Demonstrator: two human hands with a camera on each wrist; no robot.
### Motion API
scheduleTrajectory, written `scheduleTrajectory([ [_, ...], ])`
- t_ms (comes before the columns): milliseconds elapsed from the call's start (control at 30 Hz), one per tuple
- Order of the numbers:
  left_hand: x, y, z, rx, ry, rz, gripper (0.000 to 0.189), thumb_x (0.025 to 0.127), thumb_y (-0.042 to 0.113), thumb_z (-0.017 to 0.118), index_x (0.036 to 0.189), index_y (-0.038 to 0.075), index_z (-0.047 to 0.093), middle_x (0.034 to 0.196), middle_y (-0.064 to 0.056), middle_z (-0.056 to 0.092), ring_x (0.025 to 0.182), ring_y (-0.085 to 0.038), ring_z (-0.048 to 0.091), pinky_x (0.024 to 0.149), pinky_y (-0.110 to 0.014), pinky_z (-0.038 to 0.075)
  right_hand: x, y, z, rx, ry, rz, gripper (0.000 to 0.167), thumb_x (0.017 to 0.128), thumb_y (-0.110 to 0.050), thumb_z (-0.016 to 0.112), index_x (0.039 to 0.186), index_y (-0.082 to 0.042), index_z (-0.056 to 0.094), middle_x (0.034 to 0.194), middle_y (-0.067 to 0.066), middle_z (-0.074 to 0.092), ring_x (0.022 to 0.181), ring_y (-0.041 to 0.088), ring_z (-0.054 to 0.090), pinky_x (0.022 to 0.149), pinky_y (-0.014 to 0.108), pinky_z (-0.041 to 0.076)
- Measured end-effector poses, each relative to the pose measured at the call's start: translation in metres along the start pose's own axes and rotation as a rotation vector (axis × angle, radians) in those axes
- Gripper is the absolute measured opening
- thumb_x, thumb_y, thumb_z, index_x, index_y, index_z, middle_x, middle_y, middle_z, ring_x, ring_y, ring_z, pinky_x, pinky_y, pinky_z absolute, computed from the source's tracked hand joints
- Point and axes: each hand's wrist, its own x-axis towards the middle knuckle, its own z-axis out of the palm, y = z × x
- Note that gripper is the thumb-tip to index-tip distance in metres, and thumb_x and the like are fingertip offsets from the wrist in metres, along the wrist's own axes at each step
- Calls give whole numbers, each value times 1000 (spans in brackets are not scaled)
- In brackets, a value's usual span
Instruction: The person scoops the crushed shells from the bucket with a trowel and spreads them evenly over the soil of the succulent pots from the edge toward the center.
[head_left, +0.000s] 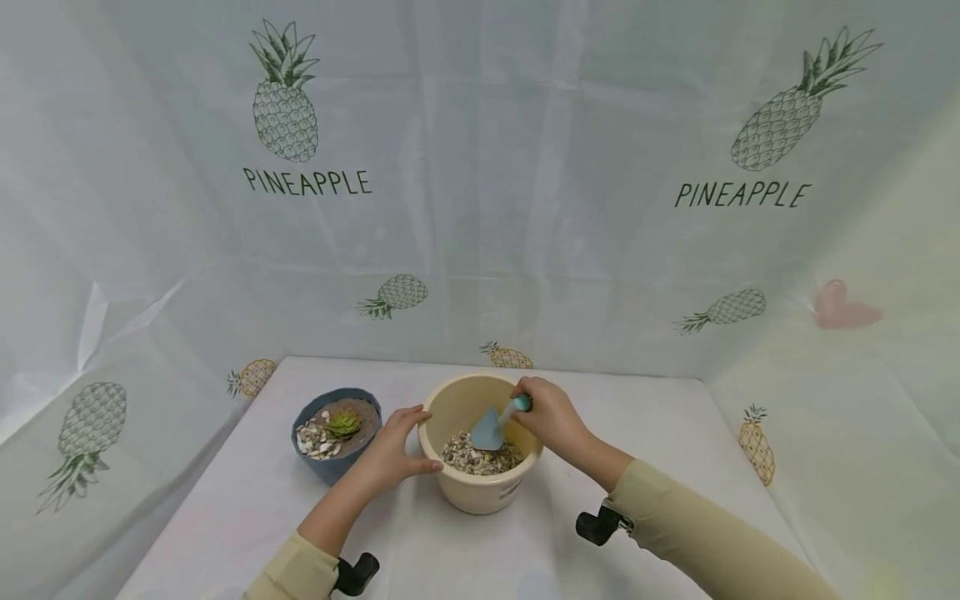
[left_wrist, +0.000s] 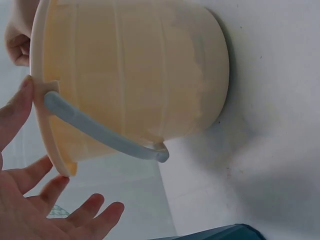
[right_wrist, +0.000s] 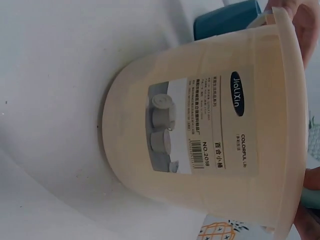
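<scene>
A cream plastic bucket (head_left: 479, 493) stands upright on the white table, holding a pale, speckled mix of small gravel (head_left: 467, 454). At its left side my left hand (head_left: 392, 448) rests on the rim, thumb toward the front and fingers spread. The left wrist view has those fingertips (left_wrist: 61, 183) at the rim, beside the blue-grey bucket handle (left_wrist: 100, 134). My right hand (head_left: 553, 414) reaches over the right rim and grips the handle of a small light-blue shovel (head_left: 488, 430). Its blade points down at the gravel inside, the lower edge overlapping it.
Just left of the bucket is a blue pot (head_left: 330, 471) with brown soil, white stones and a green succulent (head_left: 342, 422). White pineapple-print sheeting (head_left: 495, 208) hangs behind the table and along both sides. A printed label (right_wrist: 220, 125) faces the right wrist camera.
</scene>
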Motion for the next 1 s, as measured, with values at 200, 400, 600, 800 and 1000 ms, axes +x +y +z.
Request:
scheduleTrajectory([
  [200, 0, -3, 0, -4, 6, 2, 82, 72, 22, 88, 141, 2, 49, 150, -21, 35, 137, -44, 31, 105, -60, 32, 3, -8, 8, -4, -38, -54, 19, 78, 0, 80, 86, -7, 64, 78, -3, 55, 68, 11, 48, 59, 26, 45],
  [400, 1, -4, 1, -30, -3, 20, 81, 72, 23, 89, 140, 1, 50, 150, -22, 35, 137, -45, 30, 105, -61, 32, -2, -9, 17, 52, -98, -120, 21, 78, 2, 80, 86, -7, 63, 82, -3, 58, 69, 10, 50, 59, 24, 46],
  [600, 2, -5, 3, -32, -2, 2, 80, 72, 21, 88, 140, 3, 50, 150, -20, 35, 137, -43, 31, 105, -60, 32, -4, -7, 17, 124, -168, -197, 21, 77, 5, 79, 87, -6, 65, 89, 2, 66, 72, 9, 57, 60, 23, 50],
  [800, 2, -6, 2, -34, 3, 2, 80, 71, 22, 89, 140, 4, 51, 149, -19, 36, 137, -42, 32, 104, -59, 34, -5, -3, 13, 220, -230, -223, 21, 77, 7, 78, 84, -6, 64, 83, 0, 64, 68, 8, 54, 59, 24, 50],
  [1000, 1, -6, 1, -43, 3, 8, 80, 71, 22, 89, 139, 4, 51, 150, -18, 36, 137, -42, 32, 104, -59, 35, -4, 5, 8, 311, -263, -204, 19, 77, 3, 80, 83, -9, 65, 77, -6, 62, 66, 6, 53, 57, 23, 49],
])
